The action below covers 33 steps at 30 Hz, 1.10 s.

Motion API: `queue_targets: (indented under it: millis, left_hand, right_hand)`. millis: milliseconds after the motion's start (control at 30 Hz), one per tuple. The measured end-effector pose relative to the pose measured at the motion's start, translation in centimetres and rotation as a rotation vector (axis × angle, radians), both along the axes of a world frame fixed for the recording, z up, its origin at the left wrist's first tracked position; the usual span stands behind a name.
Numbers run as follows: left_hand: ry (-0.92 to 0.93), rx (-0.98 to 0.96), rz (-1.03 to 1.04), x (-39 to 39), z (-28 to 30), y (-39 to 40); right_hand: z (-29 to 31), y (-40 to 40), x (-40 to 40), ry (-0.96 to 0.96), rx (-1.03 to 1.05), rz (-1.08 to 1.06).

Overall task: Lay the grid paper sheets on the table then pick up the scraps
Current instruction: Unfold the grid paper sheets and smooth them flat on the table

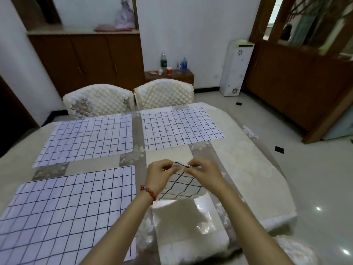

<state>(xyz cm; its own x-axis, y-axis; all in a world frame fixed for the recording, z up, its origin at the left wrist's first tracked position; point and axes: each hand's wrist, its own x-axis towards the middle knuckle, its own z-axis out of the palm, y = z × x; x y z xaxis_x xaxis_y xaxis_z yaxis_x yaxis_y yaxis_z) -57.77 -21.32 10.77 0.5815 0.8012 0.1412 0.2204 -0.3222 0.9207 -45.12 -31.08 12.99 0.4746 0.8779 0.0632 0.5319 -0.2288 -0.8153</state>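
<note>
Both my arms reach forward over the worktop (248,159); left hand (160,174) and right hand (205,172) pinch the top edge of one grid paper sheet (181,186), raised.

Both hands are up over the table (248,169): the left hand (162,175) and right hand (205,172) pinch the top edge of a grid paper sheet (181,188), which hangs curled beneath them. Three more grid sheets (91,138) lie flat on the table, two far, one near left.
</note>
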Motion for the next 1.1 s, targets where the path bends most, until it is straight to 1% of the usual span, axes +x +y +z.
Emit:
queue_targets:
  millis: [67, 167, 233, 267, 367, 400, 500, 533, 600, 633, 667, 767, 800, 833, 900, 933, 1000, 1100]
  left_hand:
    - [-0.040, 0.001, -0.026, -1.4, 1.7, 0.5]
    - [0.003, -0.002, -0.099, -3.3, 3.2, 1.1]
    - [0.013, 0.034, -0.101, -4.3, 3.7, 1.6]
    - [0.002, 0.045, -0.084, -4.7, 4.0, 1.8]
    - [-0.051, 0.065, -0.013, -5.9, 5.3, 2.9]
    - [-0.065, 0.073, 0.011, -6.2, 5.9, 3.2]
    - [-0.100, 0.085, 0.092, -6.6, 7.0, 4.0]
    - [-0.104, 0.074, 0.154, -6.5, 7.1, 4.2]
    - [-0.049, 0.040, 0.312, -6.2, 7.2, 4.0]
    - [-0.042, 0.024, 0.347, -5.9, 7.2, 3.7]
    - [-0.033, 0.019, 0.346, -5.7, 7.3, 3.1]
    - [0.007, -0.011, 0.217, -4.6, 7.6, 0.6]
    - [-0.010, -0.070, 0.176, -4.3, 7.7, 0.0]
    - [-0.041, -0.174, 0.145, -3.9, 7.9, -0.4]
    - [-0.113, -0.447, 0.087, -3.6, 8.6, -0.9]
    - [-0.133, -0.538, 0.071, -3.6, 8.8, -1.0]
    - [-0.150, -0.605, 0.062, -3.7, 8.9, -0.8]
    - [-0.193, -0.616, 0.076, -4.0, 8.8, -0.4]
  right_hand:
    - [1.5, 0.2, -0.7, 0.005, 0.049, 0.006]
    - [4.0, 0.3, -1.9, 0.006, 0.181, -0.016]
    - [5.3, 0.4, -2.4, 0.031, 0.192, -0.020]
    - [5.7, 0.3, -2.3, 0.034, 0.159, -0.014]
    - [6.3, -0.6, -1.3, -0.007, 0.013, 0.024]
    - [6.5, -1.0, -1.1, 0.002, -0.005, 0.030]
    - [7.0, -1.5, -0.7, 0.072, 0.023, 0.032]
    - [7.1, -1.4, -0.8, 0.073, 0.029, 0.016]
    - [7.2, -0.6, -1.3, 0.067, 0.052, -0.045]
    - [7.3, -0.2, -1.6, 0.069, 0.074, -0.077]
    - [7.3, 0.2, -2.0, 0.074, 0.095, -0.108]
    - [7.4, 1.2, -3.2, 0.055, 0.134, -0.139]
    - [7.4, 1.4, -3.7, 0.048, 0.132, -0.139]
    - [7.4, 1.7, -4.1, 0.040, 0.131, -0.132]
    - [7.3, 2.2, -5.0, 0.004, 0.098, -0.104]
    - [7.3, 2.3, -5.5, -0.019, 0.071, -0.088]
    - [7.4, 2.3, -6.1, -0.021, 0.043, -0.039]
    - [7.6, 2.1, -6.5, 0.022, 0.035, 0.012]
